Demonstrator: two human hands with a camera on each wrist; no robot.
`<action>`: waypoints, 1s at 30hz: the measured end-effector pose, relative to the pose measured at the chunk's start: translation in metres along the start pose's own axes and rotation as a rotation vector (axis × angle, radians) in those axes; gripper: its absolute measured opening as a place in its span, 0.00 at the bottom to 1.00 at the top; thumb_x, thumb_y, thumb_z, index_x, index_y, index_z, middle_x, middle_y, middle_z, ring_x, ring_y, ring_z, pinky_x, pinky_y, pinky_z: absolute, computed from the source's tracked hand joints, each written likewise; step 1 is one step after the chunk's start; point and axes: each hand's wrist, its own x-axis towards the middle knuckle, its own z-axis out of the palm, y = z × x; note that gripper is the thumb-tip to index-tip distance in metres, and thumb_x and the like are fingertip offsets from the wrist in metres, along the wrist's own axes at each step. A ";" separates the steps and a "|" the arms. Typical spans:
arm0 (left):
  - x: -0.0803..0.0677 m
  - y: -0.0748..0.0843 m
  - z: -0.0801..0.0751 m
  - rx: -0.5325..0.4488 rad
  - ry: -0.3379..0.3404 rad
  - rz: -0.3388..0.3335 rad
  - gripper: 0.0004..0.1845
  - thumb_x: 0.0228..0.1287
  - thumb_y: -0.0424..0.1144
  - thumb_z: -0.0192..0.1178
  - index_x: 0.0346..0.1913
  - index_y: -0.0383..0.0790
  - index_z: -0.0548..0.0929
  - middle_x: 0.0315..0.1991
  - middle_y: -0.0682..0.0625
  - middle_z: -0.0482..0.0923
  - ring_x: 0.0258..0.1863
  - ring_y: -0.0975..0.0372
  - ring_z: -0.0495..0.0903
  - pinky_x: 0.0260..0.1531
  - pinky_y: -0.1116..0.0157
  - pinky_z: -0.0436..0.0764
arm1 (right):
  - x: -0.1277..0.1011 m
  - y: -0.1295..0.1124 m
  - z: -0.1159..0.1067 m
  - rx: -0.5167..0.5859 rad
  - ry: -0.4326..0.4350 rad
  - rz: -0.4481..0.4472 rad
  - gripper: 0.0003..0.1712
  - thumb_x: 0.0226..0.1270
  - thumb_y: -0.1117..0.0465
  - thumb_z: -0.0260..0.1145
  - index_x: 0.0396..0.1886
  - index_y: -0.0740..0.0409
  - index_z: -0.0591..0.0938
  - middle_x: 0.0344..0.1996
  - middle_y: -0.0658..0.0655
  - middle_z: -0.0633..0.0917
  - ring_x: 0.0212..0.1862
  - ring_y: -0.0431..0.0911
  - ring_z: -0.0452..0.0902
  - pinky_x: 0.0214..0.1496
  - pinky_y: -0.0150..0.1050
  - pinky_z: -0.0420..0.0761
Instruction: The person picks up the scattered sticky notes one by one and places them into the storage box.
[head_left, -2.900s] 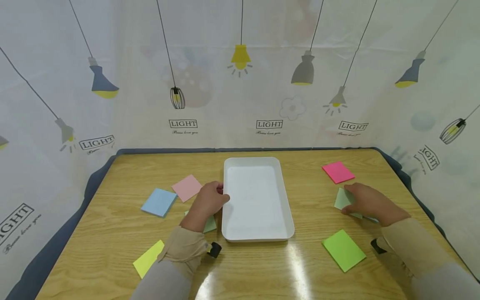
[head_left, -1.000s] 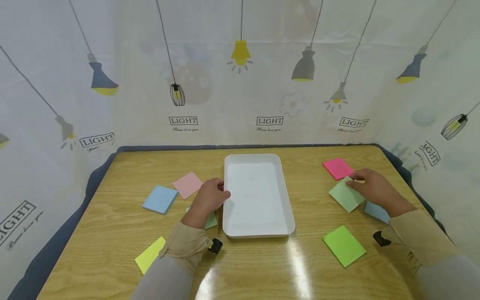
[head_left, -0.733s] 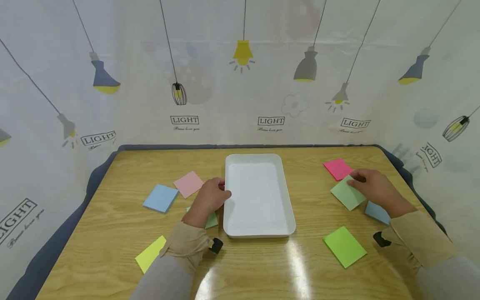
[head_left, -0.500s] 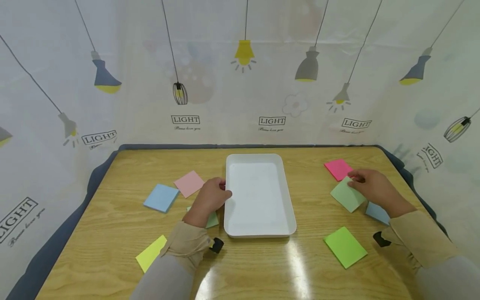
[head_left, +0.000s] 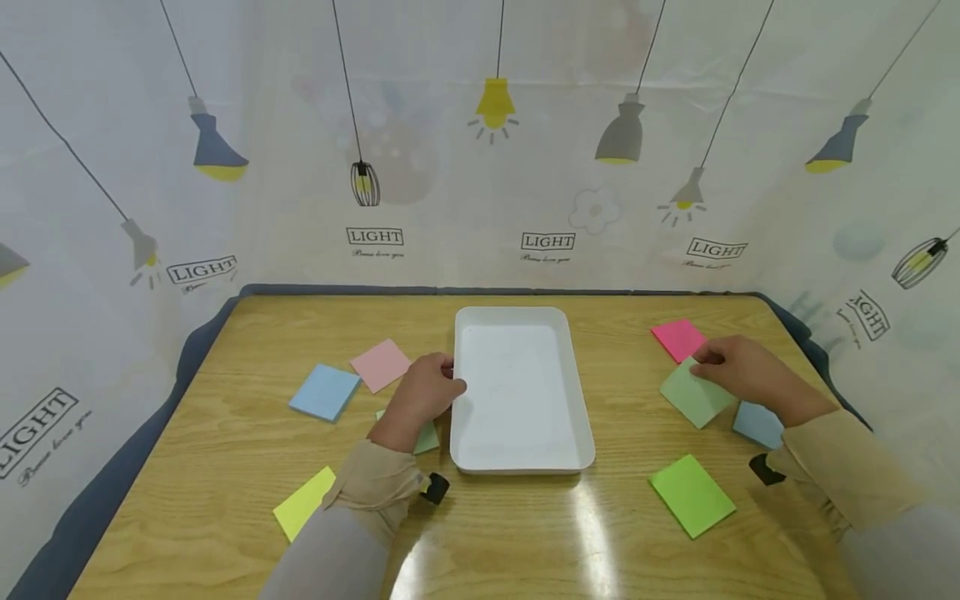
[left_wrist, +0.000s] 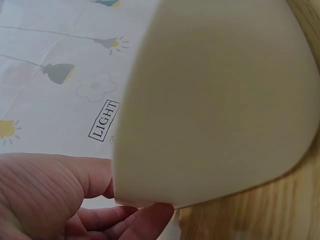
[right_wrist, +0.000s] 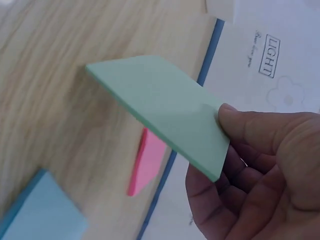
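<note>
My right hand [head_left: 742, 371] pinches a light green sticky note pad [head_left: 693, 394] by one corner. In the right wrist view the green pad [right_wrist: 160, 100] is raised and tilted above the table, with the thumb on top and fingers underneath. My left hand [head_left: 423, 392] grips the left wall of a shallow white tray [head_left: 517, 392], thumb over the rim. The tray [left_wrist: 215, 100] fills much of the left wrist view, with the fingertips at its edge. A pink pad [head_left: 678, 340] lies beyond my right hand, and a blue pad [head_left: 757, 423] lies partly hidden beside its wrist.
A bright green pad [head_left: 692, 496] lies at the front right of the wooden table [head_left: 510, 533]. On the left lie a light blue pad [head_left: 326, 392], a pale pink pad [head_left: 380, 365], a yellow pad [head_left: 303, 502] and another light green pad [head_left: 427, 438] partly behind my left arm.
My right hand has lifted the light green pad and shifted it slightly away from me, uncovering more of the blue pad. The left hand stays on the tray. The head view has shifted slightly.
</note>
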 end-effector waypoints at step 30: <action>0.000 -0.002 -0.001 -0.005 -0.002 0.003 0.25 0.72 0.40 0.62 0.68 0.34 0.78 0.60 0.40 0.81 0.55 0.50 0.80 0.54 0.52 0.83 | 0.081 -0.136 0.039 0.569 -0.052 0.071 0.20 0.78 0.61 0.63 0.61 0.70 0.78 0.55 0.67 0.82 0.49 0.51 0.86 0.47 0.43 0.90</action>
